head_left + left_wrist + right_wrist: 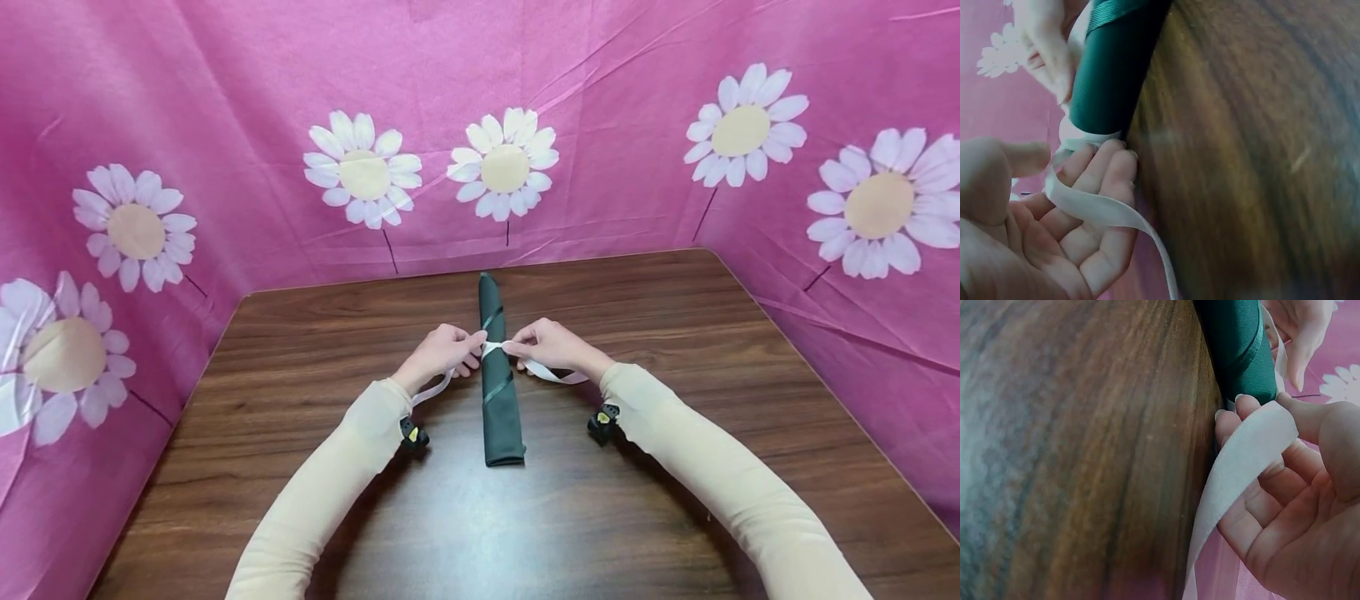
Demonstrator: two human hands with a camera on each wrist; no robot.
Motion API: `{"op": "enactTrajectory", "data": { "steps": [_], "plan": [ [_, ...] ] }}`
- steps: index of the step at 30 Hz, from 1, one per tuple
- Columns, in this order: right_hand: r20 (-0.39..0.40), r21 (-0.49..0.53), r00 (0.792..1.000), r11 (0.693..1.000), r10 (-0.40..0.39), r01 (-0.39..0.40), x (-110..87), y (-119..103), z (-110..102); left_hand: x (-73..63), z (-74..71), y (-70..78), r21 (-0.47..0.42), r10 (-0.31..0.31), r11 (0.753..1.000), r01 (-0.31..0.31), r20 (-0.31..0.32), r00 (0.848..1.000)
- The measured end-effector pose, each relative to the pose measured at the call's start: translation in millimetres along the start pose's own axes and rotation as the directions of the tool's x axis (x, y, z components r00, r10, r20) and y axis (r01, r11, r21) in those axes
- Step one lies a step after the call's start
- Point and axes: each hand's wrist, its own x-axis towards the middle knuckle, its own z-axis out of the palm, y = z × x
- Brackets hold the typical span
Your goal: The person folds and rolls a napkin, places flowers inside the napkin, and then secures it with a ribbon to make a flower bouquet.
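A dark green rolled cloth [502, 427] lies lengthwise on the table, with thin diagonal bands across it. Around its middle passes a white ribbon [557, 376], whose two tails come out on either side. On the left side of the roll, my left hand [442, 348] pinches one tail close to the cloth; in the left wrist view that ribbon [1107, 209] trails across the fingers. Opposite it, my right hand [553, 343] holds the other tail between thumb and fingers. The right wrist view shows this ribbon [1235, 465] draped over the fingers beside the green roll [1252, 362].
The brown wood-grain table [600, 517] reaches back to a pink curtain [247, 167] printed with large white daisies. Small black devices sit at both wrists, below the cream sleeves [686, 442].
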Motion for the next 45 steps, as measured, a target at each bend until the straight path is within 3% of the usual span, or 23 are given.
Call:
{"op": "enactTrajectory", "data": {
  "steps": [3, 7, 10, 14, 17, 23, 29, 35, 40, 45],
  "plan": [
    [0.005, 0.039, 1.0, 0.999, 0.026, -0.026, 0.2, 0, 1, 3.3, 4.4, 0.7, -0.062, -0.032, 0.998, 0.033, 0.013, 0.999],
    [0.02, 0.18, 0.996, 0.979, 0.091, -0.093, 1.4, -1, 1, 8.2, 5.9, 0.4, -0.14, -0.038, 0.989, 0.041, 0.024, 0.999],
    [0.054, 0.314, 0.988, 0.937, 0.146, -0.155, 1.3, 0, 2, 10.4, 6.5, -1.1, -0.197, -0.058, 0.979, 0.061, 0.019, 0.998],
    [0.119, 0.414, 0.978, 0.887, 0.172, -0.207, 0.0, 1, 4, 9.3, 9.0, -1.8, -0.256, -0.075, 0.964, 0.075, 0.007, 0.997],
    [0.138, 0.445, 0.974, 0.867, 0.179, -0.222, -0.7, 2, 7, 8.7, 11.5, -2.1, -0.256, -0.05, 0.966, 0.041, -0.032, 0.998],
    [0.142, 0.512, 0.96, 0.812, 0.24, -0.279, -0.3, 11, 7, 17.6, 12.9, -7.8, -0.111, 0.011, 0.994, -0.021, -0.088, 0.996],
    [0.161, 0.537, 0.95, 0.784, 0.269, -0.313, 2.5, 18, 4, 23.1, 10.0, -9.6, -0.19, -0.028, 0.981, 0.022, -0.028, 0.999],
    [0.178, 0.548, 0.946, 0.771, 0.272, -0.325, 0.3, 21, 1, 23.1, 12.0, -7.8, -0.149, -0.025, 0.989, 0.017, -0.047, 0.999],
    [0.202, 0.568, 0.945, 0.756, 0.256, -0.326, -1.4, 24, -1, 24.6, 12.4, -8.6, -0.197, -0.045, 0.98, 0.034, -0.051, 0.998],
    [0.241, 0.603, 0.937, 0.718, 0.252, -0.348, 0.1, 26, -2, 23.7, 11.6, -9.6, -0.217, -0.057, 0.975, 0.044, -0.054, 0.997]
  ]
}}
